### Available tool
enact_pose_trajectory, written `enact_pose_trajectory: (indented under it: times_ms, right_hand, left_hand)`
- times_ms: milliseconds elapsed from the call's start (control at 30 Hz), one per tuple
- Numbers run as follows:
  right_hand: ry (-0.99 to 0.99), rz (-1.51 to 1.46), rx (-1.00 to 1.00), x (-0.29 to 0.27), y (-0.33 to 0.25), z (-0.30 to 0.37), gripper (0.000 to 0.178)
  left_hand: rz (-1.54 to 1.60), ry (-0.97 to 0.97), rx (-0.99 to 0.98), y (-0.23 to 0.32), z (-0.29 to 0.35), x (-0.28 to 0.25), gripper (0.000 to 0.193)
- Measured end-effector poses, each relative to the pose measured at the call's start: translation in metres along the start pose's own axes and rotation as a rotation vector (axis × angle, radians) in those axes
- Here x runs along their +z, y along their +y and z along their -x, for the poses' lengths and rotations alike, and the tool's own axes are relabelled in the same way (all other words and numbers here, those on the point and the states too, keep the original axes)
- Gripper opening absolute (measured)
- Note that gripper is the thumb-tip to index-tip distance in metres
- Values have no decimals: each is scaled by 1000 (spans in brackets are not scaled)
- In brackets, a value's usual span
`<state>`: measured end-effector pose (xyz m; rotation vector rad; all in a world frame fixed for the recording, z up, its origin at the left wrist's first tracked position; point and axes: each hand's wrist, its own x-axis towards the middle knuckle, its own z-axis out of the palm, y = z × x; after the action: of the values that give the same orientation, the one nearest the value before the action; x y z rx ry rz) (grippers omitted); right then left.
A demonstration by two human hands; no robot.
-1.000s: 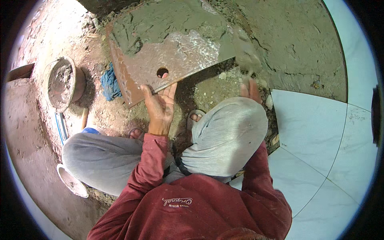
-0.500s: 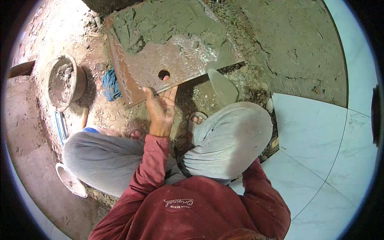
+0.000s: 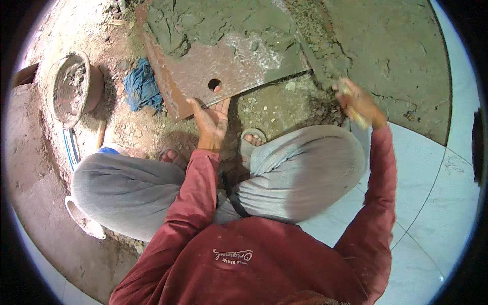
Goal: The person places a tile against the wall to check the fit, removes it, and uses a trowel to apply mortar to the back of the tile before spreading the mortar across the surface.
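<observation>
A reddish-brown tile (image 3: 190,76) with a round hole near its near edge is tilted up in front of me, its back facing up. Grey wet mortar (image 3: 213,25) covers its far part. My left hand (image 3: 211,124) grips the near edge, palm up with the thumb on top, and a fingertip shows through the hole. Off to the right, my right hand (image 3: 363,101) is closed around the yellowish handle of a trowel (image 3: 359,119). The trowel's blade, thin and hard to make out, seems to lie along the tile's right edge.
A bucket of mortar (image 3: 94,89) stands at the left, beside a crumpled blue cloth (image 3: 142,86). A white container (image 3: 84,218) is by my left knee. White floor tiles (image 3: 412,168) lie at the right, below a grey mortar bed (image 3: 391,56). Rubble (image 3: 290,101) covers the ground ahead.
My right hand has come into view on the right with the trowel. The blade has moved from above my right knee up and right. My left hand still holds the tile.
</observation>
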<state>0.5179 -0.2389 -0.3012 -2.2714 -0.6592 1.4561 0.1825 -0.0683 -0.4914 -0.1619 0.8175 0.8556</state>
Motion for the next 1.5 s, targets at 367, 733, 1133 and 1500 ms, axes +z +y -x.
enact_pose_trajectory:
  times_ms: [367,733,1133,1500]
  right_hand:
    - [-47,51,180,12,-41,-89,86]
    - [-52,543,-448,102,19,-89,53]
    - [621,1202,-121,96,4,-60,18]
    - [269,340,-40,80,33,-32,63]
  left_hand:
    - [-20,7,-10,3,-7,-8,83]
    - [-14,5,-20,3,-10,-12,81]
    - [53,21,-50,10,-9,-11,76]
    - [-4,-9,7,9,-9,-15,80]
